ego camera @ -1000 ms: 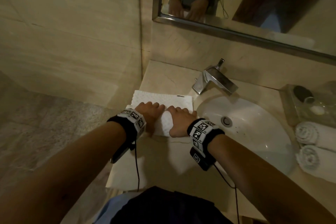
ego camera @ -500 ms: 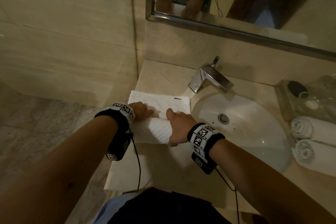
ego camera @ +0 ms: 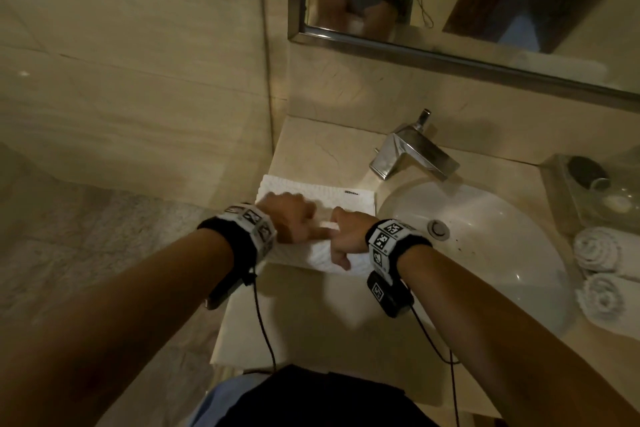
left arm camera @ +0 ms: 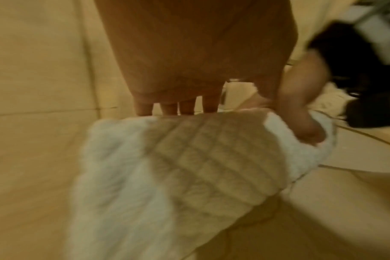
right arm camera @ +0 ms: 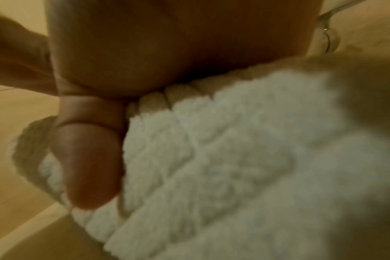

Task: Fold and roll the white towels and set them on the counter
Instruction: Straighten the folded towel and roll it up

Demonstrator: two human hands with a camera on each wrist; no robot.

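Lying on the worktop [ego camera: 311,315] left of the sink [ego camera: 485,236], the towel [ego camera: 304,189] is partly rolled; we see the roll's long axis running left to right, with the flat unrolled part extending away toward the wall. Left hand [ego camera: 289,218] sits palm-down on the roll, fingers [left arm camera: 167,107] reaching over its far side. Right hand [ego camera: 346,239] curls over the roll's right part, thumb [right arm camera: 87,158] tucked against its near face. Each grip is clamped on the towel. Two rolled towels [ego camera: 602,270] lie right of the sink.
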